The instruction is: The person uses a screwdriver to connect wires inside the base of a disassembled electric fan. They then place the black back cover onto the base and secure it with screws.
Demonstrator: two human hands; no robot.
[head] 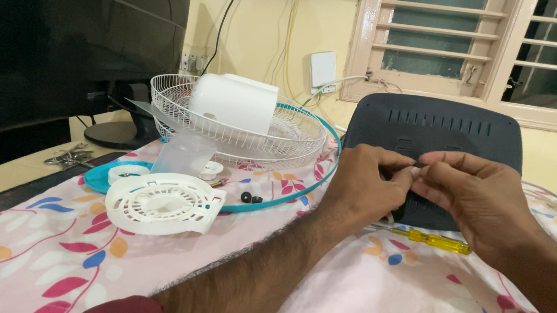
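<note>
My left hand (360,188) and my right hand (477,198) meet in front of a dark grey plastic fan base (433,128) that stands upright on the cloth. The fingertips of both hands pinch together around something small and pale at the base's middle; what it is I cannot tell. A yellow-handled screwdriver (436,241) lies on the cloth just below my right hand.
A white wire fan guard (293,144) with a white motor housing (234,102) in it lies at the back left, ringed by a teal rim. A white round grille part (163,203), a clear blade piece (182,153) and small black knobs (250,198) lie nearby. A monitor (71,31) stands far left.
</note>
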